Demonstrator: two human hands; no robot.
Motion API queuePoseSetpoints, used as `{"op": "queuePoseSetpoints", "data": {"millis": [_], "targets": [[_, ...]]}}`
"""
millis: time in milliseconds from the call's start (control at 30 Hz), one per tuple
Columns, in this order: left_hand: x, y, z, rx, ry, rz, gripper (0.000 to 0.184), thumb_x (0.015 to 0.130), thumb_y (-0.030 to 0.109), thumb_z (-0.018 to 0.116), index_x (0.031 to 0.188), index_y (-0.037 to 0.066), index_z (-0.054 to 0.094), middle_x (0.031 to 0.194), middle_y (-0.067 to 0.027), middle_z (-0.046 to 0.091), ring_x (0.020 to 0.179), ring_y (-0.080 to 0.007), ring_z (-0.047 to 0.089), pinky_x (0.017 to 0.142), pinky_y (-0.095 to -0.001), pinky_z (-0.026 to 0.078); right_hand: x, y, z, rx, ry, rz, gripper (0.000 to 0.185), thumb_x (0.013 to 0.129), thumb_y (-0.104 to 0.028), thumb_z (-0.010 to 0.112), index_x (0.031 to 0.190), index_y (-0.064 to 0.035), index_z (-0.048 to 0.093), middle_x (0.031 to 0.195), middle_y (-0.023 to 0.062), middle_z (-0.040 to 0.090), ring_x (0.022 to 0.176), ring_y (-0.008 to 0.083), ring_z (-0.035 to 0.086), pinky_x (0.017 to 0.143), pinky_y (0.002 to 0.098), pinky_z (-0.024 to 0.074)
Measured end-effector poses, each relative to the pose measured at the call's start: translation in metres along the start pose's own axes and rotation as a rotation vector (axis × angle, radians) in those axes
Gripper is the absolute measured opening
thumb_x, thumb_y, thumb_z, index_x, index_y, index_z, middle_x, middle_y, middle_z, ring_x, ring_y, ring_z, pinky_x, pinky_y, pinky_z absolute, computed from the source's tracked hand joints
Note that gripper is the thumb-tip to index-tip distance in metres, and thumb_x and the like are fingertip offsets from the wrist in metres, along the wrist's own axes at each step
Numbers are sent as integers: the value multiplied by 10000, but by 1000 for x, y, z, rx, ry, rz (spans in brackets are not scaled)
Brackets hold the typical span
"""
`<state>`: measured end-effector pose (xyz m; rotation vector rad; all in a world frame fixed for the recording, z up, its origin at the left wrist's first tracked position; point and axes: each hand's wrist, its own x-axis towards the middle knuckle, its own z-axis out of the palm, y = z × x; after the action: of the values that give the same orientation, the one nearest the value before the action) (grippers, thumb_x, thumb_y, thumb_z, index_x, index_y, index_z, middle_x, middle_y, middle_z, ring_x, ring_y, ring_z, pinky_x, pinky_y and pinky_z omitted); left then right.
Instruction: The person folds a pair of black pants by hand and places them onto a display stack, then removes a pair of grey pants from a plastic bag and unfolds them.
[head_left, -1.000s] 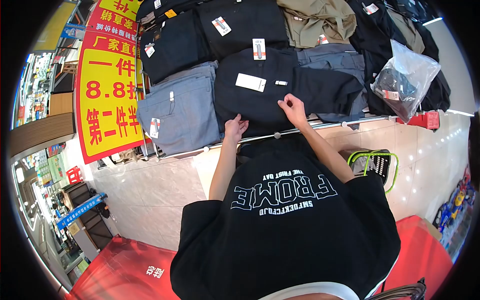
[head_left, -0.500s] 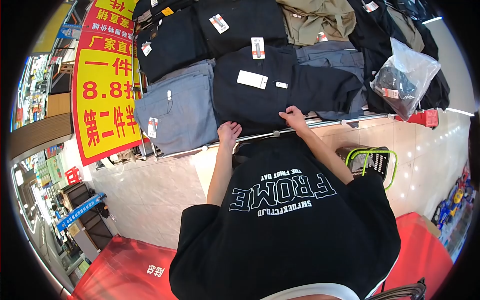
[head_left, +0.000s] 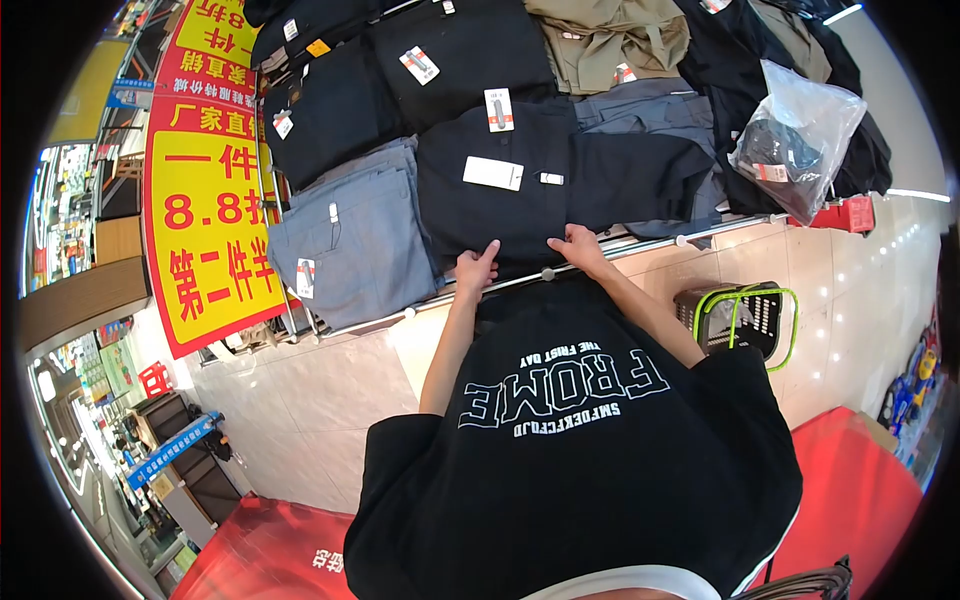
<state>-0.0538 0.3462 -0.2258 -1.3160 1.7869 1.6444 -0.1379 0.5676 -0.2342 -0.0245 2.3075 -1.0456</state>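
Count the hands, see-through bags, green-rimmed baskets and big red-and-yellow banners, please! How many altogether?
Hands: 2, the left hand and the right hand
See-through bag: 1
Green-rimmed basket: 1
Red-and-yellow banner: 1
Total: 5
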Motion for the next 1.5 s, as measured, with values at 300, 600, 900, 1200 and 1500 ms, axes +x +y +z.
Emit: {"op": "queuePoseSetpoints", "data": {"millis": [300, 600, 900, 1200, 1500], "targets": [[15, -8, -4, -22, -106, 2, 355, 791, 299, 733, 906, 8, 567, 738, -81, 647, 587, -131, 602, 504, -251, 461, 1, 5, 0, -50, -24, -17, 397, 723, -350, 725, 726, 17, 572, 762, 220, 633, 786, 363, 643, 707, 424, 492], [29, -31, -27, -16, 245, 171, 342, 751, 289, 763, 823, 9, 580, 717, -77, 619, 639, -171, 597, 588, -312, 480, -4, -9, -4, -229, 2, 84, 698, 672, -457, 781, 1067, 42, 494, 974, 233, 647, 931, 386, 635, 818, 429, 510], [74, -24, -80, 62, 410, 416, 449, 796, 240, 739, 1085, -55, 562, 915, -117, 652, 826, -166, 595, 755, -310, 484, 17, -22, -12, -162, 40, 62, 692, 657, -542, 769, 1022, -11, 518, 895, 201, 640, 871, 346, 639, 764, 415, 498], [35, 7, -41, 392, 629, 447, 328, 746, 146, 702, 994, -13, 558, 935, -160, 589, 915, -321, 567, 809, -387, 444, 61, -37, -24, 125, 407, 4, 684, 663, -427, 805, 1077, 29, 508, 1056, 264, 578, 997, 388, 580, 860, 431, 467], [-43, 69, 18, 185, -165, 739, 588, 773, 294, 745, 1190, -22, 477, 1125, -197, 524, 981, -276, 563, 826, -370, 481, 72, -77, -42, 249, -109, 146, 1011, 695, -465, 747, 1294, 221, 308, 1261, 331, 473, 1199, 340, 484, 979, 376, 392]]}}
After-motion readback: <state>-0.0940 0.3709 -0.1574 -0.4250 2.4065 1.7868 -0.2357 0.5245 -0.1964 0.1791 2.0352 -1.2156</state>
